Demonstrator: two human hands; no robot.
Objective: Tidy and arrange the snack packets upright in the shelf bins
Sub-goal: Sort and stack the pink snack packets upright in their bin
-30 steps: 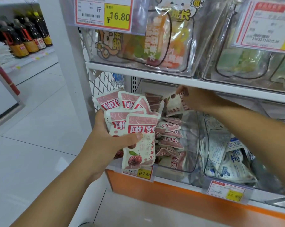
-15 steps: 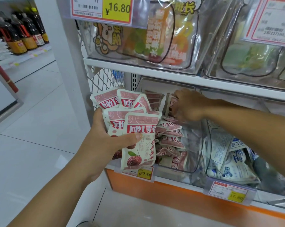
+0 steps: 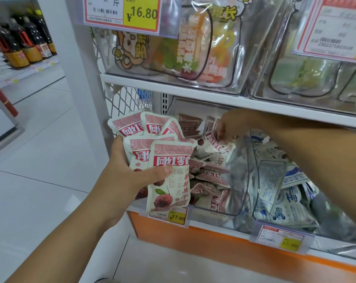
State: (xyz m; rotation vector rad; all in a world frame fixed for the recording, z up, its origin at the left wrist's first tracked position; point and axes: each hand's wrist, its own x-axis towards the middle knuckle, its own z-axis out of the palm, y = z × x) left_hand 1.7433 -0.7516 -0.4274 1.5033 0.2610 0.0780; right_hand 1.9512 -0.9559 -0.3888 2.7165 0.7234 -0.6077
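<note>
gripping fan of pink packets (image 3: 169,172) in left hand (image 3: 128,180), right hand (image 3: 232,123) pinching single packet (image 3: 210,142) by its top edge, inside clear bin (image 3: 240,178)

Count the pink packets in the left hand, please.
5 pink packets in the left hand: three fanned at the back, the left packet, middle packet, right packet; two in front, the half-covered packet and the front packet under the thumb. More may be hidden.

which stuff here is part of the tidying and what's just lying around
In the job: left hand holding a fan of pink packets; right hand pinching a loose packet in the clear bin.
Just about: sauce bottles; 16.80 price tag; fruit pouches above.
</note>
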